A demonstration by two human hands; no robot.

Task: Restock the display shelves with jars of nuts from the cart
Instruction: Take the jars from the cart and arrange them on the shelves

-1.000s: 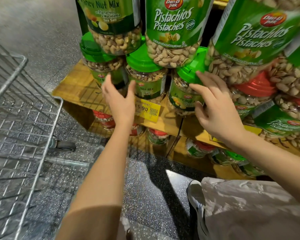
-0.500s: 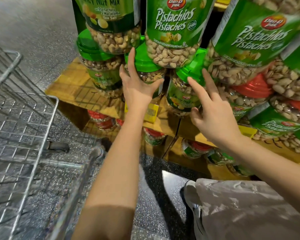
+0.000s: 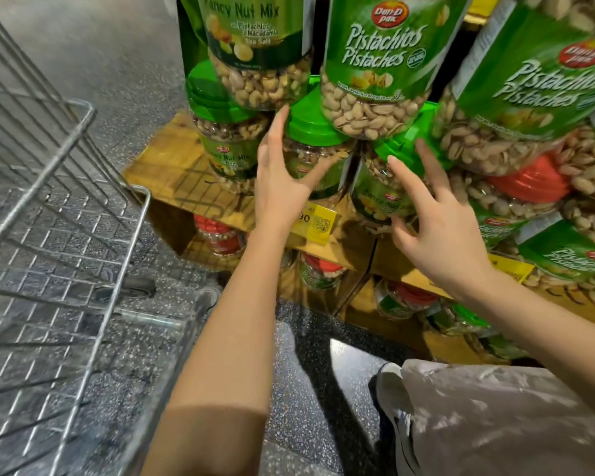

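Left hand (image 3: 282, 180): not gripping, fingers straight and spread. The palm lies on the left front of the middle jar (image 3: 318, 156), with the thumb splayed across its front and the index tip up by the rim of the green lid.

Right hand (image 3: 440, 228): also not gripping, fingers fanned wide over the right jar (image 3: 380, 197), the green-lidded one with the Fancy Nut Mix label. Its thumb is bent in near the jar's base. I can't tell if there is actual contact, and nothing is pinched.

Both jars stand upright on the wooden shelf (image 3: 172, 166), side by side. A left jar (image 3: 227, 149) of the same mix is just beside the middle one.

A second tier sits on their lids:
- Fancy Nut Mix jar (image 3: 258, 46)
- Pistachios jar (image 3: 375, 63)
- second Pistachios jar (image 3: 529, 91), tilted

Red-lidded jars (image 3: 529, 182) are stacked further right. A yellow price tag (image 3: 322, 224) is on the shelf edge, partly behind the left wrist. More jars (image 3: 320, 273) sit on the level below.

The wire cart (image 3: 83, 207) is to the left, near the shelf corner, and no jar shows in the part of the basket that is in view. A grey trouser leg (image 3: 495, 424) and a shoe (image 3: 392, 396) are at bottom right on the speckled floor (image 3: 306, 355).
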